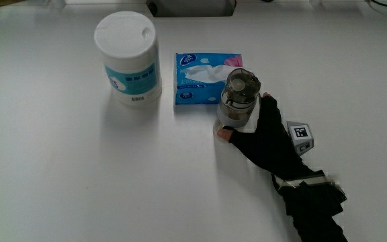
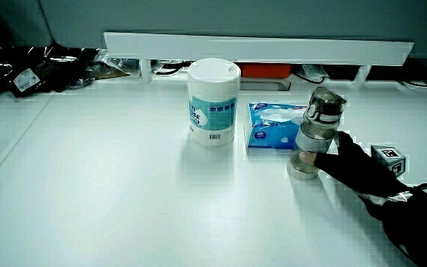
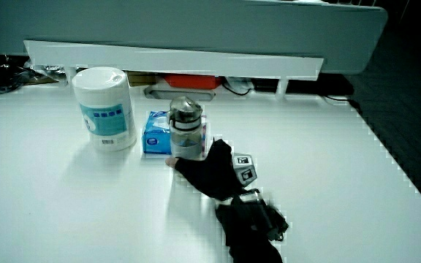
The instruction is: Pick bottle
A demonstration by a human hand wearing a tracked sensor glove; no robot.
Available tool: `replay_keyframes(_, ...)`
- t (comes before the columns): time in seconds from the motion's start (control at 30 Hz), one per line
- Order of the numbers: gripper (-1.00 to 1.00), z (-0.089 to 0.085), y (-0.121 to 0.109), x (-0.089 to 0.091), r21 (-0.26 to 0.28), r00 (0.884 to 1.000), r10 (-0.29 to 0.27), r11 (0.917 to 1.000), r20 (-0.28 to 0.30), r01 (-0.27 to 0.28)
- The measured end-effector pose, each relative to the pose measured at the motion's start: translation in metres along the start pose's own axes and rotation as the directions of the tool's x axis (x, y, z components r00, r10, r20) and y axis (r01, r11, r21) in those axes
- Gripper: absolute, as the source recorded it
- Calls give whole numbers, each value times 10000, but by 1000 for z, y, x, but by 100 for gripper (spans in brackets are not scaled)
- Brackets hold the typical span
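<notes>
On the white table [image 1: 59, 181] a clear bottle [image 1: 239, 99] with a dark cap stands upright, just beside a blue tissue pack [image 1: 203, 75] that lies flat. The hand [image 1: 269, 138] wraps the bottle's lower half from the person's side: its black-gloved palm presses the bottle's wall, and a bare thumb tip [image 1: 224, 134] shows at the bottle's base. In both side views the bottle [image 2: 316, 133] [image 3: 187, 128] still has its base on the table, with the fingers [image 2: 345, 144] [image 3: 220, 151] curled around it; the hand [image 2: 354, 165] [image 3: 210, 172] lies low, close over the table. The patterned cube [image 1: 302, 136] sits on the back of the hand, and the dark forearm [image 1: 314, 205] runs from there toward the person.

A white tub [image 1: 127, 59] with a pale blue label and a flat white lid stands upright, near the tissue pack but apart from it, on the side away from the bottle. In a side view the tub [image 2: 213, 101] and the pack [image 2: 270, 126] lie about as far from the person as the bottle does. A low white partition [image 2: 258, 48] closes off the table's edge farthest from the person.
</notes>
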Motion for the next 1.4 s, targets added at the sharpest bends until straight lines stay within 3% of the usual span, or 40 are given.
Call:
replay_keyframes(0.17, 0, -2, -2, -6, 81, 9989, 321, 9995, -334, -319)
replay_keyframes(0.23, 0, -2, 0, 0, -197, 9990, 118, 9997, -426, -126)
replay_keyframes(0.27, 4, -1, 5, 9, 169, 9988, 290, 9995, -382, -284)
replay_keyframes(0.3, 8, -3, 1, 3, -773, 9949, -42, 9970, -1011, -36)
replay_keyframes(0.33, 12, -2, 4, 10, 117, 9979, 293, 9995, -579, -287)
replay_keyframes(0.37, 17, -3, 1, 4, -704, 9931, -22, 9975, -1175, -62)
replay_keyframes(0.4, 21, -4, 3, 5, -762, 9918, 67, 9970, -1275, -165)
replay_keyframes(0.6, 46, -7, 2, 8, -296, 9836, 493, 9980, -1733, -552)
replay_keyframes(0.7, 58, -8, -1, 7, 42, 9817, 371, 9993, -1866, -370)
replay_keyframes(0.87, 79, -9, 0, 10, 477, 9715, 811, 9962, -2228, -722)
replay_keyframes(1.03, 100, -7, -1, 10, 890, 9755, 1117, 9914, -1895, -963)
replay_keyframes(1.4, 100, -5, -6, 12, 1576, 9768, 1654, 9770, -1357, -1435)
